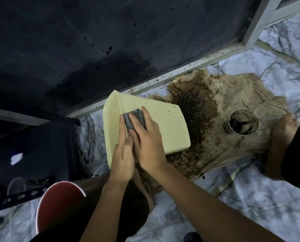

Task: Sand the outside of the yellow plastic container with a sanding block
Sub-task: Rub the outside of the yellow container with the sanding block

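Observation:
A pale yellow plastic container (165, 126) lies on its side on a stained cloth, its open mouth toward the left and its base toward the right. Dark specks dot its upper wall. A grey sanding block (134, 119) rests on that wall near the rim. My right hand (145, 140) presses flat on the block with fingers spread over it. My left hand (123, 154) lies beside it, fingers along the block's left edge and the container's rim.
A beige cloth (233, 119) with brown stains covers the marble floor (250, 198). A tin (242, 122) of dark liquid with a stick stands on it at right, near a bare foot (282, 135). A red bucket (58, 203) and a black crate (32, 154) are at left. A dark wall is behind.

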